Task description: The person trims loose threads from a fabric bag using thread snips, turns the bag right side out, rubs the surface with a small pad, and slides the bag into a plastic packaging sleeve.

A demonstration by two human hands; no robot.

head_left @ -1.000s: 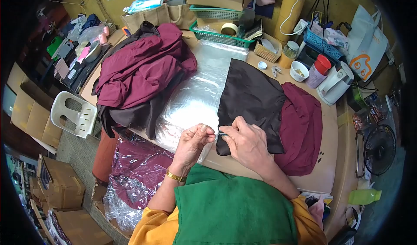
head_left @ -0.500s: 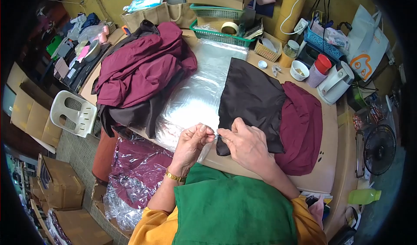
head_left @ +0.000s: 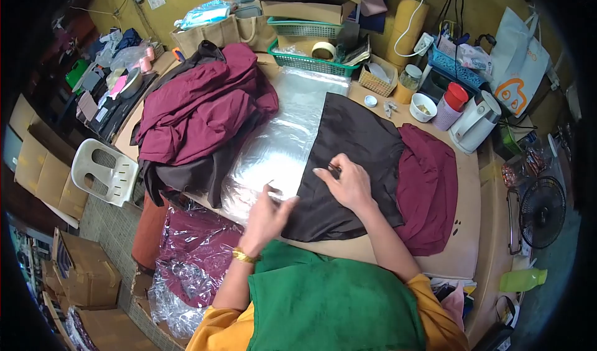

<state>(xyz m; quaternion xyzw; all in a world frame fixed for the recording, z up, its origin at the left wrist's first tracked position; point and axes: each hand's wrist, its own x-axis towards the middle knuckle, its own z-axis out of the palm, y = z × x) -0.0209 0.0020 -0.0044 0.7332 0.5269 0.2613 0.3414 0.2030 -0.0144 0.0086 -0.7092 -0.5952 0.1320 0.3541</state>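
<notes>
A dark, nearly black cloth piece point(head_left: 357, 143) lies spread on the table, joined or next to a bunched maroon fabric part point(head_left: 429, 183) on its right. Above its left part is my right hand point(head_left: 349, 184), fingers curled, with something small and dark at thumb and forefinger that I cannot make out. My left hand point(head_left: 267, 217), wearing a gold bracelet, is near the cloth's lower left edge, thumb and fingers apart. Under the left edge of the cloth runs a stack of clear plastic bags point(head_left: 273, 146). A heap of maroon and dark garments point(head_left: 199, 108) sits to the left.
Green baskets point(head_left: 311, 62), a white bowl point(head_left: 423, 105), a red-lidded tumbler point(head_left: 453, 102) and an electric kettle point(head_left: 476, 124) line the back. Bagged maroon garments point(head_left: 193, 251) lie lower left, near a white plastic chair point(head_left: 106, 170). A black fan point(head_left: 543, 211) stands at right.
My hands have come apart from near each other; the right moved up and right, the left slightly down and opened. The dark cloth's lower left part now lies spread further toward me.
</notes>
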